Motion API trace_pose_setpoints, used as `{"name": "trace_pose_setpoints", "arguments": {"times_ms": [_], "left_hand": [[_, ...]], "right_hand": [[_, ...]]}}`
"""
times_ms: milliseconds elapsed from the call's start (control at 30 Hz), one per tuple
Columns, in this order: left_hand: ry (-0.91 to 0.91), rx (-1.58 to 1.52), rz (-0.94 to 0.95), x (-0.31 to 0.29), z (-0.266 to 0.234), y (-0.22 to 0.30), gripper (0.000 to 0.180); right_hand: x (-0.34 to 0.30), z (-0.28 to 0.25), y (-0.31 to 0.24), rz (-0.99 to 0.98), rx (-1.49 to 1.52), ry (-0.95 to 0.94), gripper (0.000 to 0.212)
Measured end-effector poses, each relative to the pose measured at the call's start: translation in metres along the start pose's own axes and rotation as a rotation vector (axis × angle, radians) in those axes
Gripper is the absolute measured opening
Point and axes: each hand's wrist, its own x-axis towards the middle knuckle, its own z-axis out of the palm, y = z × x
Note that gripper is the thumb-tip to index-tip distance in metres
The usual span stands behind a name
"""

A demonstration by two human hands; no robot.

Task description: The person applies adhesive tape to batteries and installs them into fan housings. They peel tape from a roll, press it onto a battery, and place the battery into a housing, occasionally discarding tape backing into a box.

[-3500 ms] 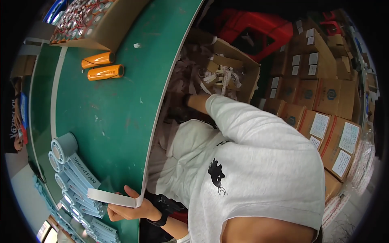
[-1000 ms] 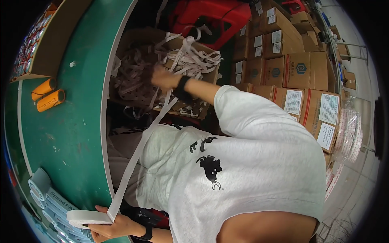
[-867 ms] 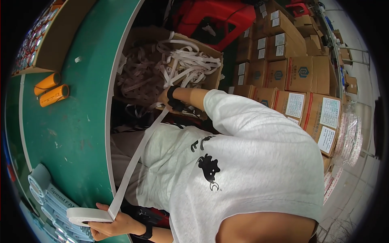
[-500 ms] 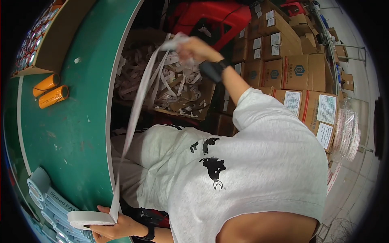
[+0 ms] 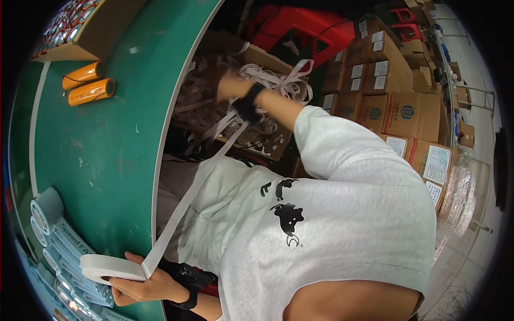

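The left hand (image 5: 142,286) curls around a white roll (image 5: 107,261) at the near edge of the counter (image 5: 118,134), beside pale blue devices (image 5: 59,235); open surface stretches thence to two orange cylinders (image 5: 92,92). Its strip (image 5: 187,200) spans the gap beyond that edge toward the right hand (image 5: 233,86), too blurred to tell its grip, above a carton (image 5: 257,56). The frame cuts off another box (image 5: 110,32).

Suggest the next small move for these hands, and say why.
Probably the right hand should draw a little more white strip off the roll, since the left hand holds the roll and the strip stretches toward the right hand, at a cardboard box of loose strips. Blur hides the right hand's grip.
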Motion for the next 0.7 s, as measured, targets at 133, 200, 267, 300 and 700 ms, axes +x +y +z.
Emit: {"name": "trace_pose_setpoints", "arguments": {"times_ms": [133, 200, 267, 300, 700], "left_hand": [[0.004, -0.008, -0.023, 0.003, -0.002, -0.001, 0.035], [0.004, -0.059, -0.037, 0.006, -0.005, 0.007, 0.036], [-0.022, -0.002, -0.068, -0.003, -0.001, 0.001, 0.036], [-0.015, -0.014, -0.051, -0.002, -0.001, 0.003, 0.037], [-0.057, -0.002, -0.024, -0.002, -0.002, 0.001, 0.041]], "right_hand": [[0.035, 0.195, -0.027, -0.077, 0.257, -0.49, 0.048], [0.027, 0.223, -0.042, -0.052, 0.33, -0.837, 0.056], [0.003, 0.161, -0.076, -0.118, 0.27, -0.668, 0.039], [-0.006, 0.113, -0.07, -0.197, 0.149, -0.638, 0.031], [-0.133, -0.085, 0.173, 0.841, 0.434, 0.509, 0.026]]}}
